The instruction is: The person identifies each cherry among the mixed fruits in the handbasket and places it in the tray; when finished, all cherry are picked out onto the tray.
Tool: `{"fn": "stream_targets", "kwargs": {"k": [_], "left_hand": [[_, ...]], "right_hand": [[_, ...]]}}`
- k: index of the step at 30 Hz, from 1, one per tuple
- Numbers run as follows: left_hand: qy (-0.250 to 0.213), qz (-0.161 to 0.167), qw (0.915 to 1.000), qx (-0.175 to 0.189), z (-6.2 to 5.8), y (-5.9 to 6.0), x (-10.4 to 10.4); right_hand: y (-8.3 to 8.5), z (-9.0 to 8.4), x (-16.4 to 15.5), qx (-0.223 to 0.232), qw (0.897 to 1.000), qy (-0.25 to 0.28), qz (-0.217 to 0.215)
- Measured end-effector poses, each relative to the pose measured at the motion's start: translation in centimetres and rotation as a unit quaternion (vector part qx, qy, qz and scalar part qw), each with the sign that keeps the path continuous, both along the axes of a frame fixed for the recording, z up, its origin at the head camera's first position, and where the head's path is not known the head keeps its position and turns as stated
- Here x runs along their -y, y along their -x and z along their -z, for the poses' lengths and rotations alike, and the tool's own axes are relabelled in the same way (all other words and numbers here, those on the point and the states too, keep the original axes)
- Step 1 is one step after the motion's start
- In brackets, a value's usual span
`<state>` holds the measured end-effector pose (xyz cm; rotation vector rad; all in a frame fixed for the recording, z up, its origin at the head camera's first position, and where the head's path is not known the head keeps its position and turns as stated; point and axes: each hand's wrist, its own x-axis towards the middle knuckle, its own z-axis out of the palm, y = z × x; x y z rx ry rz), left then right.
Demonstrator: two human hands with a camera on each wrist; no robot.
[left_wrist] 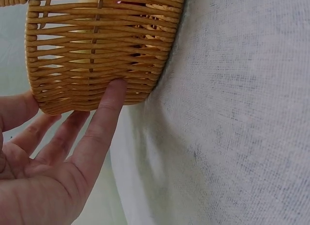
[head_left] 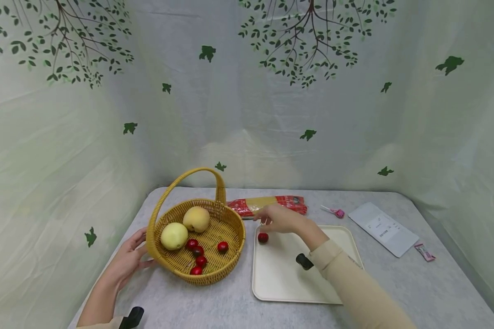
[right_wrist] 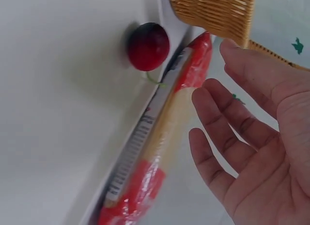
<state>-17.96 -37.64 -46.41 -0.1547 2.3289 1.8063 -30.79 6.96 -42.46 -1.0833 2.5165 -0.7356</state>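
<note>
A yellow woven basket [head_left: 226, 273] with a tall handle stands at the left of the table. Inside lie a pale yellow-green round fruit [head_left: 174, 236], a peach-like fruit [head_left: 196, 219] and several cherries [head_left: 198, 251]. My left hand [head_left: 127, 258] rests its extended fingers against the basket's outer wall [left_wrist: 97, 65]. Over the far left corner of a cream tray [head_left: 292, 283] hovers my right hand [head_left: 281, 219], fingers loosely bent and holding nothing. Just below it, one dark red cherry [head_left: 263, 238] with a green stem sits on the tray, apart from the fingers in the right wrist view.
Behind the tray lies a long red-and-yellow plastic packet [head_left: 290, 203]. To the right are a pink lollipop [head_left: 338, 213], a white labelled pouch [head_left: 383, 228] and a small pink wrapped candy [head_left: 425, 252]. Leaf-printed curtains [head_left: 247, 114] hang around the table.
</note>
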Motion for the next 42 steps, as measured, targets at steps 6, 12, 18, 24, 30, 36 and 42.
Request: {"fn": "stream_targets", "kwargs": {"k": [6, 12, 18, 24, 30, 36, 42], "left_hand": [[-0.002, 0.001, 1.0000, 0.001, -0.1, 0.1, 0.1], [-0.022, 0.013, 0.9996, -0.010, 0.0, 0.0, 0.7], [-0.046, 0.018, 0.9987, -0.005, 0.0, -0.2, 1.1], [-0.039, 0.023, 0.9990, 0.005, 0.0, -0.3, 0.9], [-0.043, 0.018, 0.9989, 0.009, 0.0, -0.3, 0.7], [-0.045, 0.019, 0.9987, 0.013, 0.1, -0.4, 0.8], [-0.051, 0.017, 0.9986, 0.005, 0.1, -0.4, 0.8]], "right_hand": [[-0.2, -1.3, 1.3, 0.023, 1.000, 0.000, 0.010], [-0.5, -2.4, 3.2, 0.017, 1.000, -0.001, 0.000], [-0.6, -3.0, 5.4, 0.002, 1.000, -0.016, -0.024], [-0.9, -3.3, 8.0, 0.002, 0.996, -0.057, -0.064], [-1.4, -3.5, 10.4, 0.049, 0.992, -0.101, -0.064], [-1.7, -3.5, 12.0, 0.152, 0.981, -0.116, -0.019], [-1.2, -2.9, 13.1, 0.200, 0.970, -0.140, 0.008]]}}
